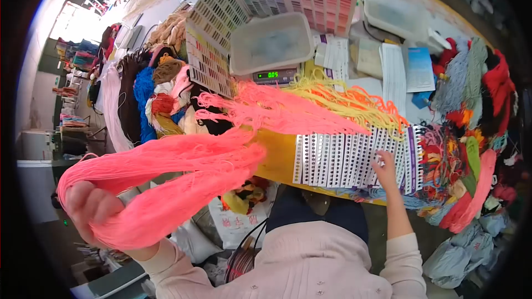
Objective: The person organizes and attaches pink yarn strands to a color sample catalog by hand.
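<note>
My left hand (91, 210) is closed around one end of a large coral-pink yarn skein (166, 160), held out at the left off the table's edge. The skein's loop hangs open, its far end reaching the table. My right hand (383, 167) rests over a row of white punched cards (343, 158), its fingers partly spread with nothing visible in them. Beyond the cards lies another bunch of pink yarn (277, 108). Yellow and orange yarn (349, 98) lies behind it.
A shade chart (318, 3) stands folded behind a plastic tub (271, 44) on a digital scale (274, 75) reading 0.05. Yarn heaps lie left (145, 99) and right (468, 77). A second tub (396, 14), papers and a blue booklet (420, 69) sit at the back.
</note>
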A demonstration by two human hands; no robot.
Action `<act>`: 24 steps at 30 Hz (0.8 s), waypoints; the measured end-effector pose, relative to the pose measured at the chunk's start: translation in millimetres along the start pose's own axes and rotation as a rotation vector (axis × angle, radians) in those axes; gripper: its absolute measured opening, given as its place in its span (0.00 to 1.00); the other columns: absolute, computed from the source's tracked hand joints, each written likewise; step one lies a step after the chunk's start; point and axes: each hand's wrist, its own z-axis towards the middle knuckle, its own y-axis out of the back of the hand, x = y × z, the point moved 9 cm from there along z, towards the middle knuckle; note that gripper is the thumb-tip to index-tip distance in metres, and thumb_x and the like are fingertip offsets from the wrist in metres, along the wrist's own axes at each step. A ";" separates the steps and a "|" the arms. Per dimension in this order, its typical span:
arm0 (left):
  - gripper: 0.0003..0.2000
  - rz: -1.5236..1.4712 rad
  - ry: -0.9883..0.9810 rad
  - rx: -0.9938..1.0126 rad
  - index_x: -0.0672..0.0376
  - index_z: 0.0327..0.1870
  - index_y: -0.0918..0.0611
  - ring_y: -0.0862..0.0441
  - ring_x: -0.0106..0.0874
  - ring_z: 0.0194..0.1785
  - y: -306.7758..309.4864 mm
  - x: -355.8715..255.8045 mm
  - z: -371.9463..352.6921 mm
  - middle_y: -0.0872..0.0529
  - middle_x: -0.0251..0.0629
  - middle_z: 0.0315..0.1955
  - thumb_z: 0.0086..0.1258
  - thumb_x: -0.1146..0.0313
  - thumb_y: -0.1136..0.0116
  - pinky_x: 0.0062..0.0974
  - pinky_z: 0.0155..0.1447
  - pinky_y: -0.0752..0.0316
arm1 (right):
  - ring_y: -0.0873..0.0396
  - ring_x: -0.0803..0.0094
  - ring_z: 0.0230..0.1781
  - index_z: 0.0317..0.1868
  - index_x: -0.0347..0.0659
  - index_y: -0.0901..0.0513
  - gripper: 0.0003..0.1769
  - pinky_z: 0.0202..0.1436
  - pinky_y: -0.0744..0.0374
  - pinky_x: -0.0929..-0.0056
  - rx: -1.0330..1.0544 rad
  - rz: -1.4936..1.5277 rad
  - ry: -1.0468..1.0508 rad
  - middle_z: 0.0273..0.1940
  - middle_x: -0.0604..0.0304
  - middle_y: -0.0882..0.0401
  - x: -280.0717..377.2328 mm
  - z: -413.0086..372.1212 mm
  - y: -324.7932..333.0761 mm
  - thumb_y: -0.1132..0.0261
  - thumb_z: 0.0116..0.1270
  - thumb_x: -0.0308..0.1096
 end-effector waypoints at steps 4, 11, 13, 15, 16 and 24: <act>0.07 0.431 0.131 0.080 0.59 0.30 0.29 0.34 0.19 0.22 5.4 54.7 -12.0 0.30 0.30 0.24 0.64 0.67 0.57 0.16 0.25 0.38 | 0.29 0.74 0.28 0.36 0.37 0.26 0.13 0.26 0.28 0.80 -0.009 0.166 -0.025 0.34 0.58 0.31 52.4 -23.8 -4.2 0.38 0.46 0.24; 0.22 0.133 0.822 -0.108 0.68 0.53 0.35 0.36 0.32 0.57 65.6 250.1 -66.0 0.33 0.43 0.53 0.66 0.59 0.61 0.27 0.60 0.42 | 0.29 0.79 0.24 0.26 0.34 0.23 0.01 0.25 0.30 0.83 0.085 0.509 0.087 0.29 0.61 0.28 220.5 -61.9 10.6 0.41 0.52 0.23; 0.25 -0.011 0.837 -0.101 0.68 0.56 0.39 0.35 0.32 0.57 57.6 266.5 -77.0 0.33 0.42 0.53 0.67 0.56 0.64 0.27 0.58 0.40 | 0.30 0.80 0.22 0.27 0.33 0.23 0.02 0.23 0.31 0.83 0.189 0.734 -0.096 0.27 0.62 0.27 256.2 -71.8 2.9 0.42 0.53 0.23; 0.27 -0.087 0.900 0.027 0.69 0.57 0.42 0.34 0.32 0.56 42.1 270.5 -84.7 0.33 0.42 0.54 0.66 0.53 0.65 0.27 0.57 0.38 | 0.32 0.81 0.19 0.28 0.32 0.22 0.03 0.22 0.33 0.84 0.251 0.888 -0.210 0.24 0.62 0.27 265.0 -78.1 -6.0 0.43 0.54 0.23; 0.28 -0.121 0.929 0.089 0.69 0.58 0.43 0.34 0.32 0.56 34.2 270.3 -87.5 0.33 0.42 0.54 0.66 0.52 0.66 0.28 0.57 0.38 | 0.33 0.81 0.18 0.29 0.31 0.22 0.04 0.21 0.34 0.84 0.258 0.929 -0.233 0.23 0.62 0.27 265.1 -79.8 -8.9 0.43 0.54 0.22; 0.19 0.171 0.911 0.125 0.70 0.52 0.34 0.27 0.29 0.47 36.8 266.4 -93.1 0.28 0.43 0.48 0.63 0.67 0.54 0.25 0.51 0.32 | 0.35 0.81 0.16 0.29 0.29 0.22 0.06 0.20 0.35 0.84 0.188 1.131 -0.170 0.19 0.60 0.27 275.8 -95.2 1.5 0.45 0.55 0.22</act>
